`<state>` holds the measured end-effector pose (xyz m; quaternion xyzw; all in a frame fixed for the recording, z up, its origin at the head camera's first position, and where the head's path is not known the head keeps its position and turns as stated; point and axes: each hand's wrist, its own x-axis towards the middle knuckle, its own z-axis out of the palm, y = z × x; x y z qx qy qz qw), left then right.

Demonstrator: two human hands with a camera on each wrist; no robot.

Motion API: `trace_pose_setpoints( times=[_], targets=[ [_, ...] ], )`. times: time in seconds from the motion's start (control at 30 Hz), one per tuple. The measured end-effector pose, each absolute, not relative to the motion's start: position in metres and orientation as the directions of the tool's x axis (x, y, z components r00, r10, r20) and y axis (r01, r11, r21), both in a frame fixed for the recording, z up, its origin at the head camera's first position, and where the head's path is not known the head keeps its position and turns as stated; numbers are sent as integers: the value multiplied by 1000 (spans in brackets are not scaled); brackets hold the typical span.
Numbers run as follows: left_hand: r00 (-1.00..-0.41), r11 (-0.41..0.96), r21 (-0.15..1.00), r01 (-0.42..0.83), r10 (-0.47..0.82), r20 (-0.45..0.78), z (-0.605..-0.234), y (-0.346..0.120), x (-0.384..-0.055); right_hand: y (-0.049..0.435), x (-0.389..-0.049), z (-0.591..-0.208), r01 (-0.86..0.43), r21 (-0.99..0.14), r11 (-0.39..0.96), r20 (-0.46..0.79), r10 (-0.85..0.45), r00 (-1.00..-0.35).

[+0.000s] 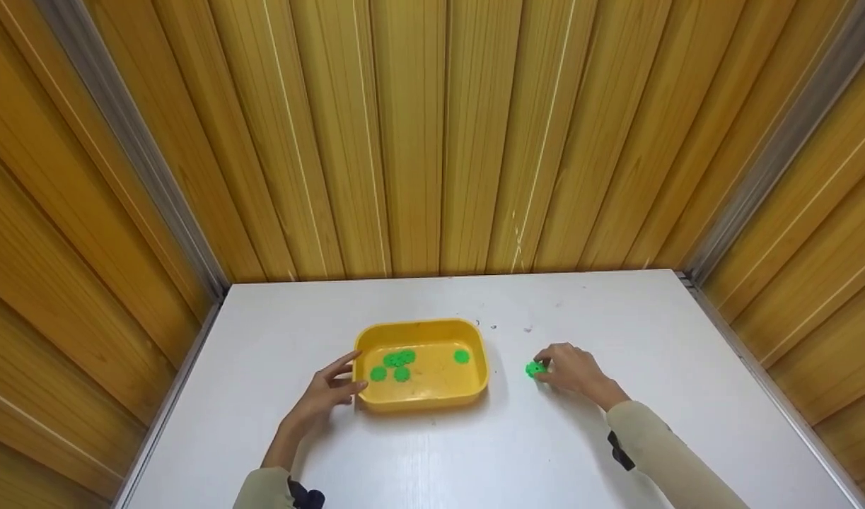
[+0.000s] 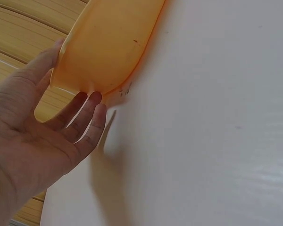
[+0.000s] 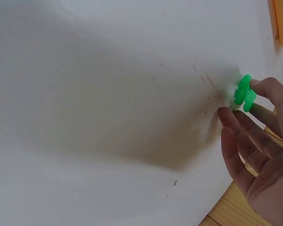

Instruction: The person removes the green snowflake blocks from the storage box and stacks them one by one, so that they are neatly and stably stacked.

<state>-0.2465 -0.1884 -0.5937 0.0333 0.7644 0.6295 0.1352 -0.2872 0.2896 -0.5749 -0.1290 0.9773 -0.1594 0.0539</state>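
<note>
A yellow plastic tray (image 1: pixel 426 405) stands near the middle of the white table, with several flat green notched discs (image 1: pixel 402 374) lying in it. My left hand (image 1: pixel 327 391) holds the tray's left end, thumb and a finger over the rim. In the left wrist view, the other fingertips rest against the outer wall of the tray (image 2: pixel 108 47). To the right of the tray, my right hand (image 1: pixel 572 370) pinches green notched discs (image 3: pixel 244 92) between thumb and index finger, close over the table. At least two discs overlap there; the remaining fingers are loosely bent.
The white table (image 1: pixel 432 466) carries small dark marks behind and to the right of the tray. Wood-patterned panels (image 1: pixel 439 141) wall it in at the back and both sides, with grey metal posts (image 1: pixel 156 155) at the corners.
</note>
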Motion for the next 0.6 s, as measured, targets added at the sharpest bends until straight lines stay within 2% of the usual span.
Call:
trace_pose_setpoints(
  times=[0.6],
  targets=[
    [-960, 204, 971, -127, 221, -172, -594, -187, -248, 289, -286, -579, -252, -317, 914, -46, -280, -959]
  ],
)
